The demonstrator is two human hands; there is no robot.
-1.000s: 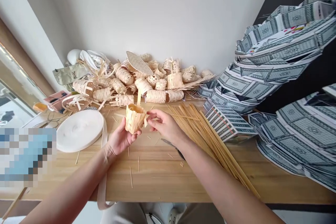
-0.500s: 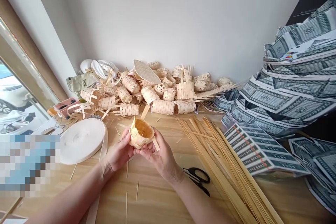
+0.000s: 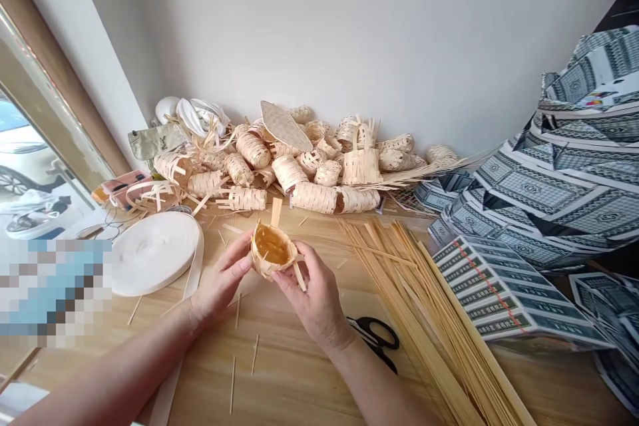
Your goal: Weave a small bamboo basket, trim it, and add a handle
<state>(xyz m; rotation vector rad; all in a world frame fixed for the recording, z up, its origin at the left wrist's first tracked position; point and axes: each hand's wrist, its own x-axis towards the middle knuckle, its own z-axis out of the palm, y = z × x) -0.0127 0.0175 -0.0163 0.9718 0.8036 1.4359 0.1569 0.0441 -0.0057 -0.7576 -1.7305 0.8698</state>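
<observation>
Between my two hands is a small woven basket (image 3: 273, 247) of pale bamboo strips, its opening tilted toward me so the golden-brown inside shows. One loose strip end sticks up from its far rim and another juts out on the right. My left hand (image 3: 225, 279) is closed on the basket's left side, with the thumb near the rim. From the right, my right hand (image 3: 310, 286) grips the wall, thumb at the lower front. Black-handled scissors (image 3: 377, 339) lie on the table by my right wrist.
Many woven pieces (image 3: 314, 198) are heaped along the wall. A white coiled strip roll (image 3: 154, 253) lies at left. Long bamboo strips (image 3: 439, 313) stretch across the right side, beside printed card stacks (image 3: 519, 293). Thin slivers (image 3: 232, 383) lie on the wooden table.
The basket has tipped further toward me, showing more of its inside. My right thumb has come up to its front wall. The view has shifted slightly.
</observation>
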